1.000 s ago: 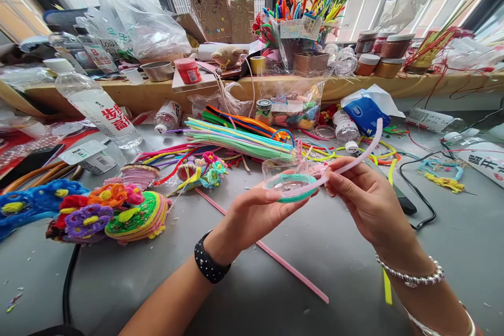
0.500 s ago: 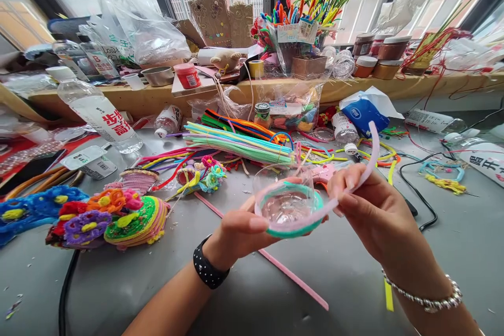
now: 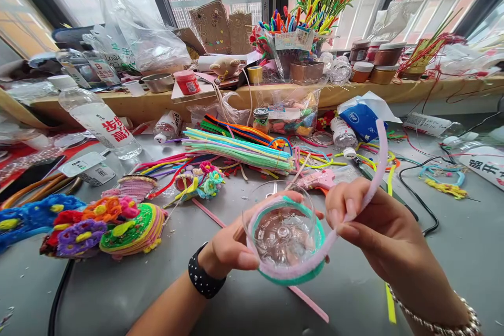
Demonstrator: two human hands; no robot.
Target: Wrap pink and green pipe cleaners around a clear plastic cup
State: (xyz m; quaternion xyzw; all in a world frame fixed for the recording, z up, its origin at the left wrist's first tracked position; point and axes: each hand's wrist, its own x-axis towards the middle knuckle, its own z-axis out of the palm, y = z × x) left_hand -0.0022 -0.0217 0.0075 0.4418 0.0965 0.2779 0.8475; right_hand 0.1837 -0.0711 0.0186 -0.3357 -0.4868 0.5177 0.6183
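Leftmost, a blue flower piece [image 3: 37,215] and a flowered box [image 3: 134,226] lie in the lower left of the frame, below a tilted bottle [image 3: 96,121] at upper left. A bundle of strips [image 3: 236,149] spans the middle. Just below centre, the left hand [image 3: 230,249] grips the clear cup [image 3: 285,239], thumb against its left side, other fingers behind it. A teal strip [image 3: 320,233] and a lilac strip [image 3: 381,160] ring the cup. Right of centre, the right hand [image 3: 374,226] pinches the lilac strip between thumb and fingers, its free end curving upward. Behind, between both hands, sits a pink glue gun [image 3: 318,179].
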